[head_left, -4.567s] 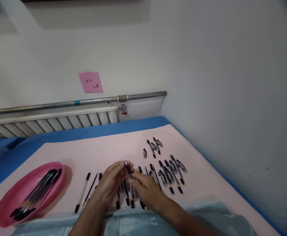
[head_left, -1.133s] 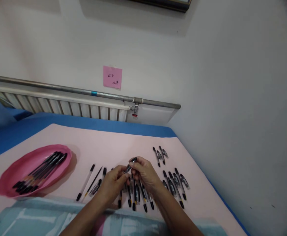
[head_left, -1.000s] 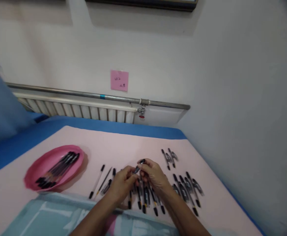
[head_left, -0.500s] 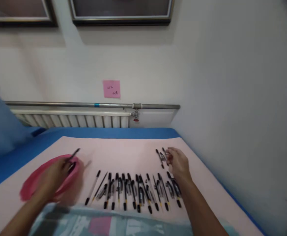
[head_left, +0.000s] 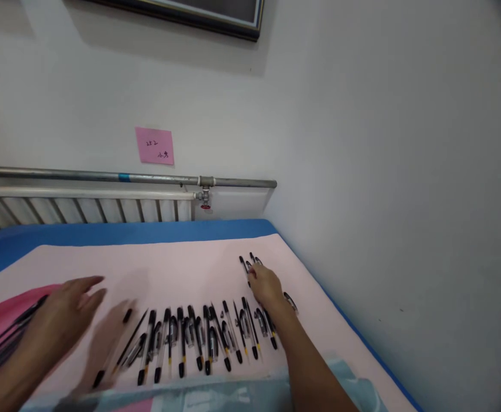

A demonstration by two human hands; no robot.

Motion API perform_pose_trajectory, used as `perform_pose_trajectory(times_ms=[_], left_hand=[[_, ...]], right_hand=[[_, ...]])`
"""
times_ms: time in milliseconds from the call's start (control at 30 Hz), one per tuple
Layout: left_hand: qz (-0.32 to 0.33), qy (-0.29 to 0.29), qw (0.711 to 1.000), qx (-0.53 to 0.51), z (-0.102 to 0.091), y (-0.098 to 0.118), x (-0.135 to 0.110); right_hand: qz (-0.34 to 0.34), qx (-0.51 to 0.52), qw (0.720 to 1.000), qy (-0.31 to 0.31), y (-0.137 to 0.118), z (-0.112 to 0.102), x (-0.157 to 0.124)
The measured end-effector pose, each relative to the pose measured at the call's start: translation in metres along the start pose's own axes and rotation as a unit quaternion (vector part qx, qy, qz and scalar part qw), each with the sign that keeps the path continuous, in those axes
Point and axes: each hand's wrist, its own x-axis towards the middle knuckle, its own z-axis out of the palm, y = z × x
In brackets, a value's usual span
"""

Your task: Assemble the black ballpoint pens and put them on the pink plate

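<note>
My left hand (head_left: pixel 62 320) is at the left by a pink container (head_left: pixel 14 304). Its fingers are spread, with nothing between them. Several dark, slim pen parts (head_left: pixel 10 332) lie in the container, partly behind that hand. My right hand (head_left: pixel 268 288) reaches to the far right of the pink sheet, over a small group of pen parts (head_left: pixel 244 264). Its fingertips are pinched together down there; what they hold is hidden. Nearer to me runs a row of clear pen barrels with black ends (head_left: pixel 182 343), with black caps (head_left: pixel 214 343) and yellow-tipped refills (head_left: pixel 134 337) among them.
A pink sheet (head_left: pixel 182 269) covers the blue surface (head_left: pixel 147 232). One black-clipped cap (head_left: pixel 291 301) lies right of my forearm. Light blue patterned cloth (head_left: pixel 233 395) edges the front. A wall (head_left: pixel 383 171) rises at the right; a radiator (head_left: pixel 104 209) and pipe (head_left: pixel 156 178) stand behind.
The view has swung right, so everything sits further left. My left hand has let go of a dark pen part at the pink container. My right hand has come down onto the far pen parts.
</note>
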Motion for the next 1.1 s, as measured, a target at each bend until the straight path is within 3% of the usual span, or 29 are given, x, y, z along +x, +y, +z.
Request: perform_pose_trajectory(times_ms=[200, 333, 467, 633, 700, 767, 867, 967, 1100], left_hand=[[0.045, -0.101, 0.979, -0.171, 0.027, 0.109, -0.016], [0.043, -0.145, 0.957, -0.248, 0.047, 0.14, -0.031], [-0.032, -0.198, 0.909, -0.364, 0.06, 0.14, -0.043], [-0.214, -0.239, 0.785, -0.53, 0.071, 0.127, -0.044], [-0.253, -0.237, 0.735, -0.583, 0.074, 0.123, -0.042], [-0.27, -0.225, 0.702, -0.62, 0.078, 0.119, -0.04], [-0.291, -0.192, 0.687, -0.638, 0.081, 0.115, -0.039], [-0.287, -0.197, 0.679, -0.646, 0.08, 0.115, -0.04], [-0.267, -0.237, 0.682, -0.638, 0.073, 0.122, -0.045]], right_hand=[[-0.031, -0.133, 0.989, -0.062, -0.012, 0.008, -0.007], [-0.031, -0.157, 0.984, -0.077, -0.015, 0.005, -0.005], [-0.034, -0.131, 0.988, -0.079, -0.023, 0.0, -0.005], [-0.09, -0.027, 0.99, -0.103, -0.062, 0.01, -0.034], [-0.135, 0.103, 0.975, -0.14, -0.081, 0.02, -0.051], [-0.177, 0.164, 0.954, -0.178, -0.093, 0.028, -0.063], [-0.193, 0.118, 0.955, -0.19, -0.091, 0.029, -0.058], [-0.116, -0.056, 0.986, -0.107, -0.065, 0.019, -0.03], [-0.04, -0.129, 0.988, -0.081, -0.026, 0.011, 0.001]])
